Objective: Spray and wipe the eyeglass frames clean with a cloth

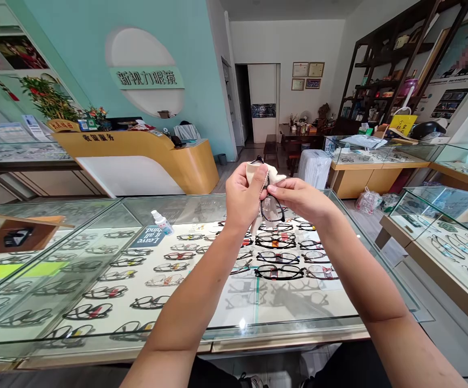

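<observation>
A pair of dark-framed eyeglasses (273, 209) is held up over the glass display case (234, 322), with one lens hanging below my fingers. My left hand (244, 191) is closed around a cream cleaning cloth (275, 175) wrapped over the upper part of the glasses. Fingers of my right hand (298, 195) pinch the frame near its middle, beside the cloth. The other lens is hidden by the cloth and my left thumb. On the case's glass top, left of my hands, stands a white spray bottle (162, 222).
Rows of eyeglasses (279, 271) lie inside the case under the glass. A brown tray (22, 236) rests at the left. More display cases (452, 237) stand on the right. Beyond are a wooden reception counter (195, 161) and a wrapped white suitcase (315, 168).
</observation>
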Demonstrator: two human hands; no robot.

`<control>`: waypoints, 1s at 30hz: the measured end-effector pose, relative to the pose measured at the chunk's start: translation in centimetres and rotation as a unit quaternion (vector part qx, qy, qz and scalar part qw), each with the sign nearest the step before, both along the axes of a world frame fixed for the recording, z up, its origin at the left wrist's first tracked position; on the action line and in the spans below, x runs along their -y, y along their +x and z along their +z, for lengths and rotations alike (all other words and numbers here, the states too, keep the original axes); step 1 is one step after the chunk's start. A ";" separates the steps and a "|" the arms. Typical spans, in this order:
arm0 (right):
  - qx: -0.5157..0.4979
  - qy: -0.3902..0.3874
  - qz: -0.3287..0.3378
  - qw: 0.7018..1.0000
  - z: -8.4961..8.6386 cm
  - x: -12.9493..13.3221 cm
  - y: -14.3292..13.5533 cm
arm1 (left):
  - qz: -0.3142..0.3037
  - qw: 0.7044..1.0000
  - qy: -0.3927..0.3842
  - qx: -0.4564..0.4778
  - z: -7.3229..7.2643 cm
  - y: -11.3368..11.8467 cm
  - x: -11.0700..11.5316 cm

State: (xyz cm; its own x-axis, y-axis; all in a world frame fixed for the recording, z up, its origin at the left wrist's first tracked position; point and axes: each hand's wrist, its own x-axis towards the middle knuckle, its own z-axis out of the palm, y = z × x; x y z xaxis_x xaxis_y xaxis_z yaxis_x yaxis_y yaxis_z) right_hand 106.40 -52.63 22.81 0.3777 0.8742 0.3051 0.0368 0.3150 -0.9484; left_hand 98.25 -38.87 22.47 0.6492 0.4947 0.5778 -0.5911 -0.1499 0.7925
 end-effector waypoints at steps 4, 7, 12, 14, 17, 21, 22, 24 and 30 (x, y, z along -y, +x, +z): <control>-0.006 -0.019 0.007 1.000 -0.3 -0.3 0.1 | -0.005 1.000 -0.021 0.011 0.2 -0.1 0.4; -0.005 -0.031 0.008 0.999 -0.4 -0.2 0.4 | -0.021 0.999 -0.043 0.009 0.3 0.1 0.1; -0.010 -0.017 -0.016 1.000 -0.1 0.2 0.8 | -0.123 0.991 -0.003 -0.050 0.7 0.0 -2.3; -0.020 -0.014 -0.031 0.999 0.1 0.3 0.9 | -0.173 0.982 0.029 -0.069 0.9 -0.3 -3.5; -0.025 -0.021 -0.047 0.998 0.3 0.5 0.9 | -0.211 0.972 0.057 -0.086 1.4 -0.9 -4.9; -0.023 -0.017 -0.055 0.998 0.5 0.6 0.9 | -0.223 0.967 0.080 -0.099 1.8 -1.4 -5.0; -0.027 -0.015 -0.054 0.998 0.5 0.6 0.9 | -0.218 0.968 0.079 -0.094 1.8 -1.4 -4.7; -0.037 -0.015 -0.046 0.998 0.4 0.7 0.9 | -0.206 0.972 0.074 -0.081 1.8 -1.3 -4.2; -0.063 -0.025 -0.007 0.998 0.1 0.6 1.0 | -0.171 0.980 0.078 -0.061 1.2 -0.6 -3.4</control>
